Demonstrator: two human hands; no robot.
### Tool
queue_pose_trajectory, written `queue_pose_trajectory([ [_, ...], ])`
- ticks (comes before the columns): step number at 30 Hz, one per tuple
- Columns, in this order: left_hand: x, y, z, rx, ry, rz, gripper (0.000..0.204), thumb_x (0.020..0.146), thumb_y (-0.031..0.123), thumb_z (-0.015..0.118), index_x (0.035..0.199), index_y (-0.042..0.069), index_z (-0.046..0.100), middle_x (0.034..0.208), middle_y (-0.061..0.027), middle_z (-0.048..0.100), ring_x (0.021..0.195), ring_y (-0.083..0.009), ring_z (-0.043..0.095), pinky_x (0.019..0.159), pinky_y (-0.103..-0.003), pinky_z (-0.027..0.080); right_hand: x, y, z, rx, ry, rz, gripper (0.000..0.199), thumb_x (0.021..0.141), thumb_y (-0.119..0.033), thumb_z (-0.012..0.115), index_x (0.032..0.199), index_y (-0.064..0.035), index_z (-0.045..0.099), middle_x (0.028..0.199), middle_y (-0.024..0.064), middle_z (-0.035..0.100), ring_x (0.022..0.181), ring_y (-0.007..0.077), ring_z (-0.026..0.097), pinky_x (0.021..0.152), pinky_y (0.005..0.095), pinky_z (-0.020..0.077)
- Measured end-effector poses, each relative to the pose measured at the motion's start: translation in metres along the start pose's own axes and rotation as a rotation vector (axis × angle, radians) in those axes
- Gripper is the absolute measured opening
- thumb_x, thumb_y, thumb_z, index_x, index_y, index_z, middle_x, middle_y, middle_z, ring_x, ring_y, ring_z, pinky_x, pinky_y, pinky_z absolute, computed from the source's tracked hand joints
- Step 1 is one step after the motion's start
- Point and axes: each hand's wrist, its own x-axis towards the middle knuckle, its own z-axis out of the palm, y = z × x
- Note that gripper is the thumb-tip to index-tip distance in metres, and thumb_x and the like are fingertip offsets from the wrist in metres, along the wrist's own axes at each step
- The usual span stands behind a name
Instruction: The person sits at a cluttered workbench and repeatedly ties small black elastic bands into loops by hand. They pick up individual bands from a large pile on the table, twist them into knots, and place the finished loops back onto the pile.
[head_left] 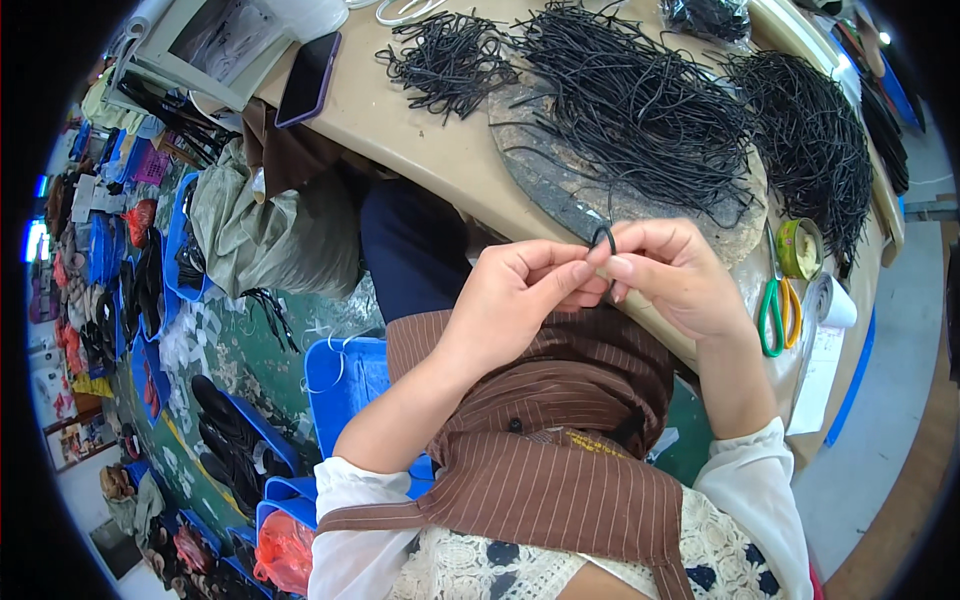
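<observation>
Both of my hands meet over the near edge of the table, above my lap. A short black cord (604,232) is bent into a small loop between my fingertips. My left hand (515,295) pinches it from the left, thumb against the curled fingers. From the other side, my right hand (680,272) grips the cord between thumb and forefinger. The cord's lower part is mostly hidden by the fingers. Just beyond my hands, a big heap of black cords (640,95) lies across a worn round board (540,180).
A smaller cord heap (445,65) lies at the left, another (808,140) at the right. Scissors with green and orange handles (772,318), an open tin (800,250) and a white roll (832,303) sit at right. A phone (308,80) rests at the left edge. A blue bin (340,385) stands below.
</observation>
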Motion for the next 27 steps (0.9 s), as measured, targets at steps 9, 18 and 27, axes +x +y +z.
queue_pose_trajectory([
  [9, -0.003, 0.006, -0.01, -0.264, -0.146, -0.211, 0.023, 0.086, 0.016, 0.054, 0.097, -0.004, 0.059, 0.087, -0.0101, 0.062, 0.08, -0.0155, 0.06, 0.072, -0.026, 0.05, 0.006, -0.024, 0.016, -0.276, 0.111, -0.036, 0.009, 0.078, -0.002, 0.059, 0.083, 0.0051, 0.057, 0.072, 0.0059, 0.06, 0.059, 0.0102, 0.058, 0.056, 0.0198, 0.0466],
  [18, -0.005, 0.003, -0.008, -0.207, -0.098, -0.133, 0.022, 0.082, 0.011, 0.058, 0.098, -0.005, 0.059, 0.089, -0.0124, 0.063, 0.08, -0.0164, 0.062, 0.073, -0.027, 0.051, 0.008, -0.009, 0.01, -0.23, 0.082, -0.099, 0.008, 0.079, -0.003, 0.059, 0.083, 0.004, 0.058, 0.066, 0.0065, 0.06, 0.058, 0.0104, 0.058, 0.054, 0.0198, 0.0465],
  [27, -0.003, 0.002, -0.005, -0.187, -0.051, -0.14, 0.021, 0.083, 0.011, 0.058, 0.098, -0.004, 0.06, 0.086, -0.0114, 0.063, 0.078, -0.0154, 0.062, 0.07, -0.025, 0.051, 0.011, -0.001, 0.008, -0.11, 0.063, -0.099, 0.008, 0.079, -0.002, 0.059, 0.082, 0.0047, 0.059, 0.072, 0.0074, 0.06, 0.057, 0.0113, 0.057, 0.054, 0.0222, 0.0471],
])
